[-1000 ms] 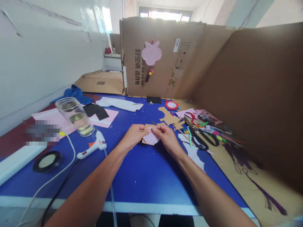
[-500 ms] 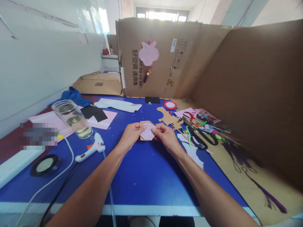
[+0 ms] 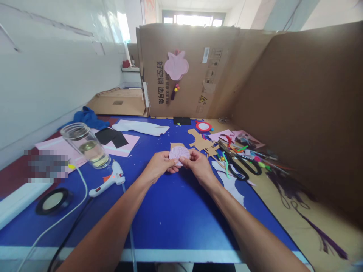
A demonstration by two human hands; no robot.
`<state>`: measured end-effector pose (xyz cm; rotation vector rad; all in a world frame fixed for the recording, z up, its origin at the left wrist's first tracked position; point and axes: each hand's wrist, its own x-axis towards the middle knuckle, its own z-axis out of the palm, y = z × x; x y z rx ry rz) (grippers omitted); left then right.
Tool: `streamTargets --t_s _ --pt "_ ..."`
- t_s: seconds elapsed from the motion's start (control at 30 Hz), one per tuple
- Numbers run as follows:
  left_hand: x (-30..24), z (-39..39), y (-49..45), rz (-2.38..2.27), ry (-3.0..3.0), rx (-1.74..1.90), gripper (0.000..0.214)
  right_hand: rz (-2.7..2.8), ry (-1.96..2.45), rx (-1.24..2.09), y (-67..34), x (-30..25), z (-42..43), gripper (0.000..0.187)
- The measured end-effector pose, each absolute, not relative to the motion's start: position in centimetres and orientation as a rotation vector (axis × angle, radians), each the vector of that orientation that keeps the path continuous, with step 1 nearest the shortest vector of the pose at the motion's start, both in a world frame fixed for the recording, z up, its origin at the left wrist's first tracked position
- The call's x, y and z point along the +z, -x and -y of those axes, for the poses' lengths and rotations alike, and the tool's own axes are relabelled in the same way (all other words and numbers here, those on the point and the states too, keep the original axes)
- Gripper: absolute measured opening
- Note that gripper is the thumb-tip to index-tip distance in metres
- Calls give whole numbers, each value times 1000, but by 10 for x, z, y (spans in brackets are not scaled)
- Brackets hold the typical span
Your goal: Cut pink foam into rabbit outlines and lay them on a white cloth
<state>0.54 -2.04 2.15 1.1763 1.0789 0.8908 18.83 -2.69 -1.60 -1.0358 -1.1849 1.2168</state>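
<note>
A small round lilac disc with dark curved lines on its face is held over the blue table. My left hand grips its left side, thumb on the front and fingers underneath. On the opposite side my right hand pinches the edge between thumb and fingers. Just behind the disc a piece of brown cardboard shows its upper part; the disc hides the rest, and I cannot tell whether my fingers touch it.
To the left are a glue gun, a glass jar with liquid and a roll of black tape. Large scissors, cardboard scraps and craft bits lie to the right. Behind stands a cardboard panel.
The lilac disc has shifted up slightly and now overlaps less squarely with the brown cardboard, which shows only behind it. My left fingers have curled under the disc.
</note>
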Motion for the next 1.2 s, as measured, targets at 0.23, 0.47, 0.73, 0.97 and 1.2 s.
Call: streamTargets --t_s 0.23,0.47,0.73,0.97,1.2 --pt "24 22 -3 -1061 -1148 900 18 1176 1017 1261 -187 -12 29 45" --pt "23 19 -3 -1088 -1151 880 16 1132 1060 1284 -191 -6 30 49" --pt "17 12 2 -1164 -1221 1001 22 1244 1110 1451 -192 -4 33 45" --pt "15 15 2 -1083 -1299 871 29 1173 1063 1332 -191 -7 31 45" --pt "18 17 2 -1074 -1303 821 26 1187 1082 1328 -191 -8 30 50"
